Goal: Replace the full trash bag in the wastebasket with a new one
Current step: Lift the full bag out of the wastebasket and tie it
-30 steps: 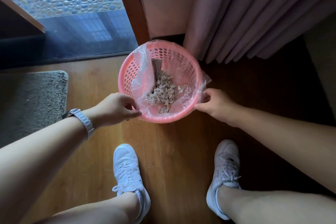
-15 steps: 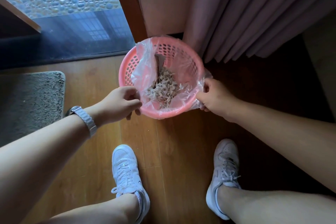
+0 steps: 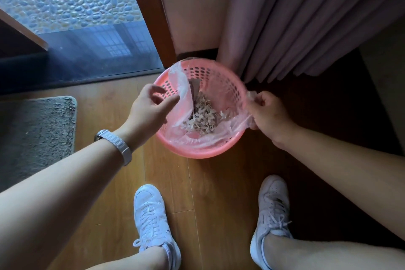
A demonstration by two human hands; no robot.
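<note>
A round pink perforated wastebasket (image 3: 198, 152) stands on the wooden floor. It is lined with a clear plastic trash bag (image 3: 183, 85) holding pale shredded scraps (image 3: 202, 117) and a brown strip. At the basket's left rim my left hand (image 3: 149, 108), with a watch on the wrist, has its fingers spread, the fingertips touching a loose flap of the bag. My right hand (image 3: 266, 114) is at the right rim, pinching the bag's edge and pulling it off the rim.
A grey mat (image 3: 37, 133) lies on the floor to the left. A dark threshold and pebbled glass door (image 3: 72, 2) are behind it, a wooden frame (image 3: 151, 13) and pink curtain (image 3: 295, 24) behind the basket. My two white shoes (image 3: 153, 219) stand below.
My left hand has let go at the rim's near left, risen to the far left and spread its fingers. The bag's left flap has come off the rim. My right hand keeps its pinch.
</note>
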